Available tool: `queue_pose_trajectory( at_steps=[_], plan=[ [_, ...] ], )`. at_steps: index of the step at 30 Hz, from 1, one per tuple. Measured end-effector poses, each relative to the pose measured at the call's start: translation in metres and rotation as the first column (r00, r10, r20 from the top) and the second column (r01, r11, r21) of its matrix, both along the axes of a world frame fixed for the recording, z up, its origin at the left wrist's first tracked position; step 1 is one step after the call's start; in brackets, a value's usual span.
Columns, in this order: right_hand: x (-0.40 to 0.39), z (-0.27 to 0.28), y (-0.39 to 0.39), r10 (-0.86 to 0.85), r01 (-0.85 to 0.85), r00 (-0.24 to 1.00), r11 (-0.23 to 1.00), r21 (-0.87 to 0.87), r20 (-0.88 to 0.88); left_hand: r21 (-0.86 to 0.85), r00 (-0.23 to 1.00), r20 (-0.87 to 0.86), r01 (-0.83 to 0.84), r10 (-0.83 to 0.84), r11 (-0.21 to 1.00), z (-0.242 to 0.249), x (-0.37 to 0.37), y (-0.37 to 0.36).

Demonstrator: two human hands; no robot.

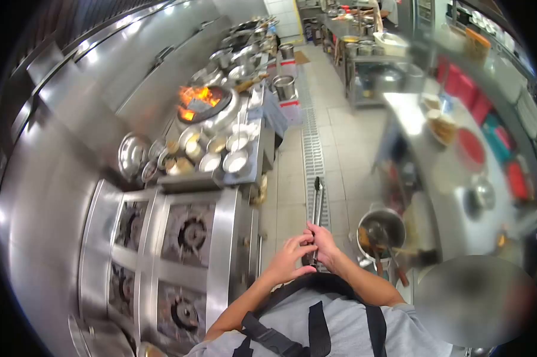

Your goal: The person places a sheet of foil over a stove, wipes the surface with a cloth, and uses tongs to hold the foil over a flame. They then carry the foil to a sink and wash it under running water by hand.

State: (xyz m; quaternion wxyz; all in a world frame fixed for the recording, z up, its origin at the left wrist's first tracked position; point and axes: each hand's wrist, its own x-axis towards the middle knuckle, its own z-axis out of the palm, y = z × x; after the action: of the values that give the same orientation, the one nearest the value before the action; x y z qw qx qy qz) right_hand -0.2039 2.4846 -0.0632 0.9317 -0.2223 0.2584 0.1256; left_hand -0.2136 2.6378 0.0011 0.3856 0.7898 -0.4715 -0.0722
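Metal tongs with dark tips point away from my body, over the floor drain. My right hand is wrapped round their handle end, close to my waist. Beside it on the left, my left hand has its fingers apart and curved toward the tongs; its fingertips come near the handle and the right hand. Whether they touch the tongs is hard to tell.
Flames rise from a wok burner at the upper left, with bowls before it. A gas stove stands at left. At right are a pot and a steel counter. A person stands far back.
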Motion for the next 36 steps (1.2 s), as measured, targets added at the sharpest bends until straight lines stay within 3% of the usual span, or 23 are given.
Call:
queue_pose_trajectory(
  at_steps=[1,3,4,7,11,13,15,17,19,21,23,24,26,27,28,29,31,32,34,35,36],
  plan=[
    [0.027,0.003,-0.015,-0.019,0.02,1.0,1.0,-0.014,0.014,-0.014,1.0,0.014,0.02,-0.019,1.0,-0.004,0.035,-0.013],
    [0.072,0.021,-0.041,-0.167,0.162,0.986,0.95,-0.267,0.006,-0.03,0.99,0.06,0.126,-0.124,0.992,-0.006,0.091,-0.04],
    [0.096,0.004,-0.056,-0.205,0.219,0.975,0.948,-0.233,0.082,-0.034,0.989,0.062,0.139,-0.137,0.99,-0.009,0.114,-0.053],
    [0.147,0.012,-0.089,-0.263,0.277,0.961,0.93,-0.243,0.088,-0.096,0.982,0.004,0.189,-0.19,0.977,-0.015,0.178,-0.088],
    [0.217,-0.038,-0.142,-0.252,0.253,0.967,0.95,-0.185,0.032,-0.011,0.951,-0.082,0.298,-0.298,0.954,-0.045,0.267,-0.127],
    [0.26,-0.066,-0.177,-0.019,0.019,1.0,0.976,-0.218,0.002,0.002,0.939,-0.125,0.323,-0.32,0.947,-0.076,0.325,-0.136],
    [0.311,-0.115,-0.223,0.072,-0.084,0.996,0.954,-0.286,-0.051,0.209,0.872,-0.474,0.245,-0.12,0.947,-0.108,0.38,-0.132],
    [0.367,-0.154,-0.262,0.309,-0.362,0.932,0.784,-0.504,-0.19,0.463,0.931,-0.365,0.168,0.014,0.87,-0.165,0.428,-0.113],
    [0.427,-0.179,-0.286,0.285,-0.384,0.922,0.771,-0.508,-0.263,0.613,0.919,-0.344,0.065,0.191,0.787,-0.167,0.459,-0.099],
    [0.489,-0.186,-0.307,0.452,-0.514,0.846,0.55,-0.659,-0.283,0.641,0.929,-0.338,0.109,0.151,0.76,-0.263,0.484,-0.063],
    [0.558,-0.199,-0.317,0.511,-0.528,0.804,0.378,-0.76,-0.304,0.689,0.729,-0.49,-0.012,0.478,0.724,-0.222,0.492,-0.084],
    [0.592,-0.215,-0.322,0.551,-0.526,0.77,0.265,-0.808,-0.32,0.696,0.719,-0.499,0.0,0.484,0.718,-0.229,0.498,-0.092],
    [0.644,-0.19,-0.32,0.517,-0.451,0.826,0.366,-0.814,-0.225,0.581,0.367,-0.734,-0.098,0.572,0.808,-0.261,0.506,-0.098],
    [0.675,-0.193,-0.326,0.561,-0.47,0.774,0.199,-0.86,-0.293,0.561,0.314,-0.76,-0.125,0.569,0.818,-0.266,0.512,-0.102],
    [0.703,-0.197,-0.33,0.59,-0.469,0.72,0.027,-0.883,-0.365,0.571,0.344,-0.744,-0.118,0.572,0.813,-0.273,0.522,-0.106],
    [0.728,-0.201,-0.337,0.598,-0.483,0.709,0.025,-0.875,-0.375,0.588,0.39,-0.718,-0.105,0.577,0.802,-0.276,0.531,-0.109],
    [0.776,-0.204,-0.343,0.559,-0.421,0.701,-0.176,-0.89,-0.443,0.622,0.47,-0.664,-0.084,0.581,0.779,-0.277,0.56,-0.11],
    [0.803,-0.197,-0.35,0.554,-0.421,0.705,-0.176,-0.89,-0.443,0.643,0.518,-0.629,-0.073,0.58,0.762,-0.273,0.576,-0.112],
    [0.82,-0.182,-0.353,0.59,-0.418,0.627,-0.297,-0.859,-0.509,0.688,0.61,-0.547,-0.064,0.574,0.723,-0.267,0.611,-0.116],
    [0.846,-0.174,-0.358,0.599,-0.391,0.607,-0.347,-0.853,-0.522,0.706,0.608,-0.518,-0.093,0.602,0.702,-0.258,0.636,-0.122],
    [0.868,-0.186,-0.359,0.596,-0.367,0.613,-0.366,-0.855,-0.518,0.72,0.518,-0.517,-0.167,0.681,0.673,-0.244,0.652,-0.132]
  ],
)
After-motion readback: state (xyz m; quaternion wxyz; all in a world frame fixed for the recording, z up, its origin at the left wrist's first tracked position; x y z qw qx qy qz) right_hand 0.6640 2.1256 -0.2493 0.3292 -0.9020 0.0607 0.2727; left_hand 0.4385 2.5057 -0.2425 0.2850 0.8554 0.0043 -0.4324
